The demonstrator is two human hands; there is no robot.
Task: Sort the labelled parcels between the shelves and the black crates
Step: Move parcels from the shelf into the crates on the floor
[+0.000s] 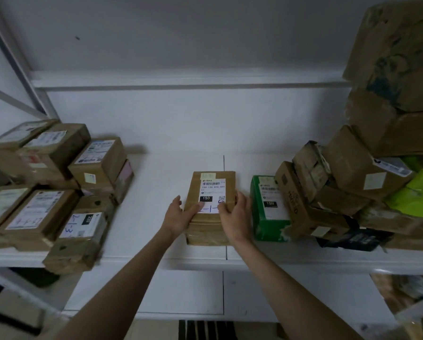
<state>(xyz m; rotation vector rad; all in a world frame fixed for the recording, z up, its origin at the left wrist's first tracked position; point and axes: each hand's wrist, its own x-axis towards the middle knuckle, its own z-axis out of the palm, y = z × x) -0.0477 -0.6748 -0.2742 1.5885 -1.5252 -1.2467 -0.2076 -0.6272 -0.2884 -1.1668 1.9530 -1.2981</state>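
Both hands, left hand [178,214] and right hand [235,214], grip the brown taped cardboard parcel [211,207] by its sides; seemingly rigid, light, best held there.

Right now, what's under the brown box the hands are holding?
The brown box sits on the white shelf. The box hides anything directly beneath it.

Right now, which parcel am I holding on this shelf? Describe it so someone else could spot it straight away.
On the white shelf, in the open gap between the two piles of boxes, one brown parcel lies alone, with your left hand and right hand on it. Its label shows a black 150 patch, and the green box sits just to its right.
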